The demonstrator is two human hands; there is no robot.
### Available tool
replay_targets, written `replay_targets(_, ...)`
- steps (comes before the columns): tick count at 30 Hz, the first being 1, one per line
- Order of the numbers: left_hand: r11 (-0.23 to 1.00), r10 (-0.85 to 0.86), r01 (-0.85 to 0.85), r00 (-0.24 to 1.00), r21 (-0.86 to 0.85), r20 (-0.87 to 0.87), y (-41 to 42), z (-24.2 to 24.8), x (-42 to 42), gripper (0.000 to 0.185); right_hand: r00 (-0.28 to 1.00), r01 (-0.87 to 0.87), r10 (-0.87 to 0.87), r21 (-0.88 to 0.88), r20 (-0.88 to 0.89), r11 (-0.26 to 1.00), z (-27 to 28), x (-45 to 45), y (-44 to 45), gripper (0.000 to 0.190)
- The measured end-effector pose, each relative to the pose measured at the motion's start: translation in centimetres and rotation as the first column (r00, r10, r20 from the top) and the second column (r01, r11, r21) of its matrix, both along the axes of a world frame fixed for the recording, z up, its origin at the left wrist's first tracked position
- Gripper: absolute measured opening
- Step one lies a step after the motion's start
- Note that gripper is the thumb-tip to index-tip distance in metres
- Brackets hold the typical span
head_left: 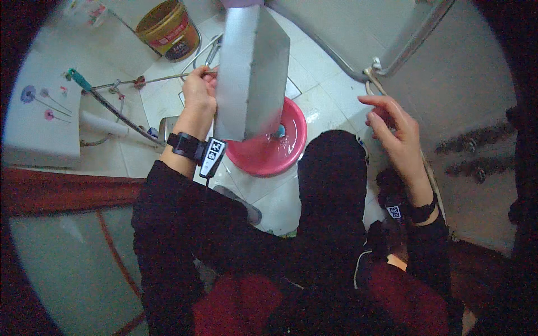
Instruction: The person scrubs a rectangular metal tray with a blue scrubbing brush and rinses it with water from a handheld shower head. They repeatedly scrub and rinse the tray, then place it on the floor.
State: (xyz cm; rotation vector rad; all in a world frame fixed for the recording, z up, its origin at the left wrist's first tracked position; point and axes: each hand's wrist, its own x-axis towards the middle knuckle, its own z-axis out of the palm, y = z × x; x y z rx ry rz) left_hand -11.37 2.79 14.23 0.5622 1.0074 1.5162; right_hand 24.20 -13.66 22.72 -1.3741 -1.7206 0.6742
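A grey sheet-metal box or casing (269, 75) stands tilted on end in front of me, its lower end over a pink plastic basin (300, 138). My left hand (201, 88) grips its left edge; some fingertips are hidden behind the metal. Water glistens in the basin, where a small teal object (280, 131) shows beside the casing. To the right, my right hand (395, 126) hangs in the air with bent, parted fingers and holds nothing. Both wrists wear black straps with marker tags.
A yellow-brown bucket (168, 31) stands at the back left. A thin hose or pipe (164, 78) runs from the left wall behind my left hand. Wet white tiles (323, 109) cover the floor. A grey-framed panel (323, 46) rises at the back right.
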Motion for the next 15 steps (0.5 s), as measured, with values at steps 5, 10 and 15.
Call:
replay_targets(5, 0.999, -0.004, 0.002, 0.999, -0.048, -0.054, -0.8, 0.3, 1.4, 0.015, 0.984, -0.171, 0.174, 0.067, -0.039, 0.983, 4.4, -5.3, 4.6, 0.024)
replay_targets(10, 0.992, -0.12, 0.127, 0.973, 0.022, -0.197, -1.1, -0.1, 1.8, 0.016, 0.909, -0.409, 0.415, 0.109, -0.037, 0.906, 5.7, -12.5, 11.1, 0.031)
replay_targets(15, 0.965, -0.199, 0.238, 0.938, 0.111, -0.285, -0.8, -1.2, 2.3, 0.022, 0.955, -0.292, 0.279, 0.157, 0.102, 0.943, 2.1, -19.7, 16.3, 0.04)
